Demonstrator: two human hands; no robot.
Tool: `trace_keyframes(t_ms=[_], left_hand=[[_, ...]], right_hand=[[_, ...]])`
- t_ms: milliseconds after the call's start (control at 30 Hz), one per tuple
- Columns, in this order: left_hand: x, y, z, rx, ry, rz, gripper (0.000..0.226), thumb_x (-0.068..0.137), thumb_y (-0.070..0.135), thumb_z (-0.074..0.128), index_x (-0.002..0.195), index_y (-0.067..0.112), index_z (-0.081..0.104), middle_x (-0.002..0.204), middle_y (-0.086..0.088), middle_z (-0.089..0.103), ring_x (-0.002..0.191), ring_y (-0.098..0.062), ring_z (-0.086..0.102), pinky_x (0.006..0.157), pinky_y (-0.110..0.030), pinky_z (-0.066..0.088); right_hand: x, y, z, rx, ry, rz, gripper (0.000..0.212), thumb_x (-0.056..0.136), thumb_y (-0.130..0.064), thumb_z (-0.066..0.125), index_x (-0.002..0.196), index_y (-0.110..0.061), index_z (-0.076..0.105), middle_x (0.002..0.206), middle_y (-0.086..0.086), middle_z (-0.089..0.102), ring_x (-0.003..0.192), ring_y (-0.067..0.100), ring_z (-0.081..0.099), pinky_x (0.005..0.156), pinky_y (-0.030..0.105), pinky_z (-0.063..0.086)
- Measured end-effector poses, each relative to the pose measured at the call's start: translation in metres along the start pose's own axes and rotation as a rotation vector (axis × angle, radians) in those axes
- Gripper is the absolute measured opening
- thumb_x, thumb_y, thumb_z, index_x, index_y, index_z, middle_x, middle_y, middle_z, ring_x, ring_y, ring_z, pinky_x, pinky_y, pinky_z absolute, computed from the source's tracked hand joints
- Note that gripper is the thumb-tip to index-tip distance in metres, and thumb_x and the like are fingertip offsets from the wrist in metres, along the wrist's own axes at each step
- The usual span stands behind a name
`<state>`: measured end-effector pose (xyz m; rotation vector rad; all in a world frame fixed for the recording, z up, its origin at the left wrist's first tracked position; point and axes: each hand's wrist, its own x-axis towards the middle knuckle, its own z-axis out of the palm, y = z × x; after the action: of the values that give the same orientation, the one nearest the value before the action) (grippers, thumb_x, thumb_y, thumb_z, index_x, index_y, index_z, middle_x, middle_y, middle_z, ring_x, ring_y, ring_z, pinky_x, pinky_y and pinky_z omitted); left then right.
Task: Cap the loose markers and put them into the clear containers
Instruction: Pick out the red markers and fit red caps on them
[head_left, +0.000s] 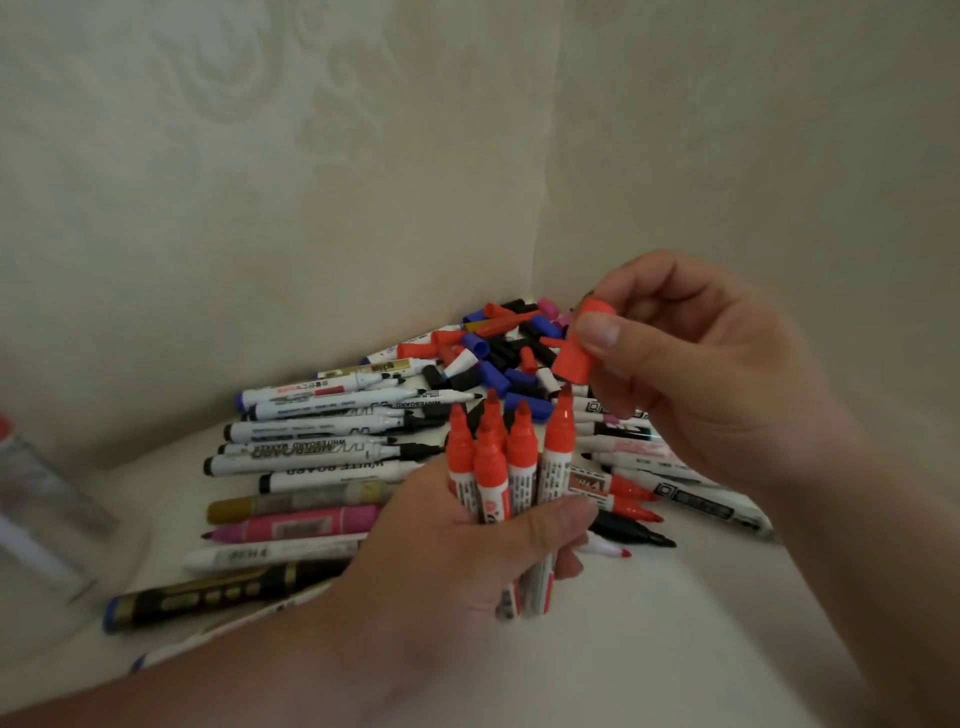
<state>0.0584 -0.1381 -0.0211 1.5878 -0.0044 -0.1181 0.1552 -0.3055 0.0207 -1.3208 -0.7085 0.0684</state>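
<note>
A bunch of uncapped red markers (511, 457) stands tips-up in the left hand's (467, 561) curled grip. Just above them, the right hand (701, 374) pinches a red plastic cap (582, 343). Beyond both hands, loose markers (322, 447) and heaped caps (498, 353) crowd the pale desk (675, 623). A blurred clear container (41, 499) stands far left.

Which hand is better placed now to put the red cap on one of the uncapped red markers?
The right hand. It pinches the red cap just above the tips of the red markers. The left hand is full, gripping that bundle upright.
</note>
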Motion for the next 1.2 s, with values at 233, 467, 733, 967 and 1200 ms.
trace_keyframes(t_ms=[233,467,733,967,1200], left_hand=[[0.001,-0.003,-0.001,0.016,-0.025,0.024,0.027,0.068,0.042,0.074,0.085,0.022,0.080,0.080,-0.007,0.078,0.077,-0.020,0.076,0.069,-0.038,0.063],[0.001,-0.003,0.002,-0.019,-0.006,0.033,0.025,0.066,0.035,0.077,0.086,0.020,0.080,0.084,-0.009,0.078,0.079,-0.025,0.077,0.072,-0.046,0.064],[0.003,-0.008,0.004,-0.021,0.024,-0.005,0.031,0.060,0.034,0.082,0.089,0.021,0.080,0.087,-0.008,0.079,0.081,-0.026,0.077,0.078,-0.052,0.061],[-0.001,-0.008,0.006,0.013,0.020,0.029,0.024,0.060,0.030,0.080,0.082,0.022,0.080,0.077,-0.006,0.078,0.074,-0.020,0.077,0.067,-0.037,0.063],[0.003,-0.010,0.004,-0.041,0.010,0.066,0.021,0.064,0.023,0.082,0.085,0.020,0.080,0.078,-0.008,0.078,0.074,-0.023,0.077,0.064,-0.034,0.062]], right_hand=[[-0.003,-0.001,-0.003,-0.052,-0.082,-0.082,0.015,0.075,-0.005,0.076,0.087,-0.009,0.067,0.076,0.003,0.073,0.064,0.011,0.068,0.058,0.020,0.052],[-0.009,-0.004,-0.001,-0.146,-0.205,0.002,0.015,0.075,-0.007,0.078,0.083,-0.002,0.066,0.083,0.021,0.070,0.067,0.023,0.068,0.058,0.027,0.054],[-0.011,-0.016,-0.006,-0.306,-0.242,0.003,0.025,0.074,-0.023,0.082,0.087,-0.008,0.068,0.077,0.028,0.068,0.070,0.052,0.064,0.061,0.061,0.052],[-0.011,-0.024,-0.009,-0.474,-0.301,0.070,0.022,0.075,-0.014,0.083,0.081,-0.010,0.062,0.076,0.018,0.074,0.071,0.044,0.072,0.068,0.058,0.059],[-0.013,-0.011,-0.002,-0.261,-0.287,0.053,0.029,0.074,-0.009,0.079,0.095,0.000,0.062,0.082,0.017,0.074,0.071,0.036,0.072,0.070,0.038,0.060]])
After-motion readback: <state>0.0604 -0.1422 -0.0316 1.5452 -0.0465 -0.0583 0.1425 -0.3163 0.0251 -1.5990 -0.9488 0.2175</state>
